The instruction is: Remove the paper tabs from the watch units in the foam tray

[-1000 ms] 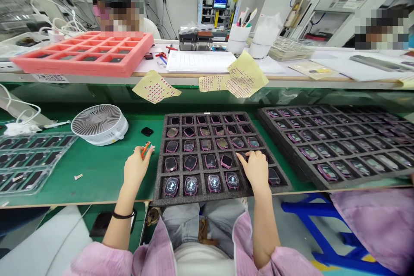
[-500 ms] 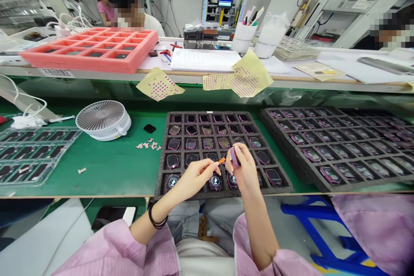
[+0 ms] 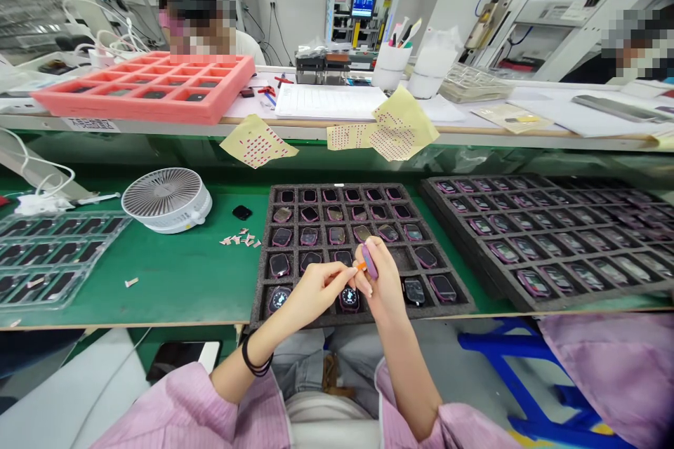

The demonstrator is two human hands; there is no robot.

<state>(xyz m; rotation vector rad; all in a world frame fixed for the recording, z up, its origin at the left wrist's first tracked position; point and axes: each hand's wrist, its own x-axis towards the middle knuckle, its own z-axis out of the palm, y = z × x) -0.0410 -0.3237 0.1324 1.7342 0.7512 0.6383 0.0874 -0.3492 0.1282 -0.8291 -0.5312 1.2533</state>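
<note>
In the head view, your left hand (image 3: 319, 291) is almost closed and pinches a small orange stick (image 3: 361, 266) between thumb and fingers. The stick's long axis lies nearly level, and its tip points right, just beside the pink-purple watch body (image 3: 370, 261). Your right hand (image 3: 383, 280) holds this watch body standing on its edge, with the fingers curled around it, so the right hand is the nearer one. Under both hands is a black foam tray (image 3: 262, 305) with rows of watches in pockets, on the green desk (image 3: 179, 287). Small peach-coloured pieces (image 3: 236, 238) lie left of the tray.
</note>
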